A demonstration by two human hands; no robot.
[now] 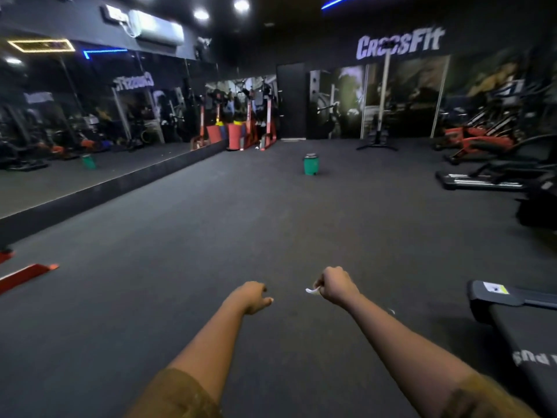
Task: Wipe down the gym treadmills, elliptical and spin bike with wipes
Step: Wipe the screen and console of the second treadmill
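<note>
at lower centre of the frame, the right hand (334,286) was clenched, its grip fully closed on a crumpled white wipe (312,291); only a small tail of it showed at the thumb side. the left hand (254,297), near it on the left, was loosely curled with nothing seen in it. a treadmill (512,300) end lay at lower right, another treadmill (482,181) stood at mid right, and a green bin (311,164) stood on the floor at centre, well ahead. the step looked like carrying the wipe between machines. doing it well meant opening the wad to a clean face with both hands, or binning it if spent, before touching the next console and handrails.
</note>
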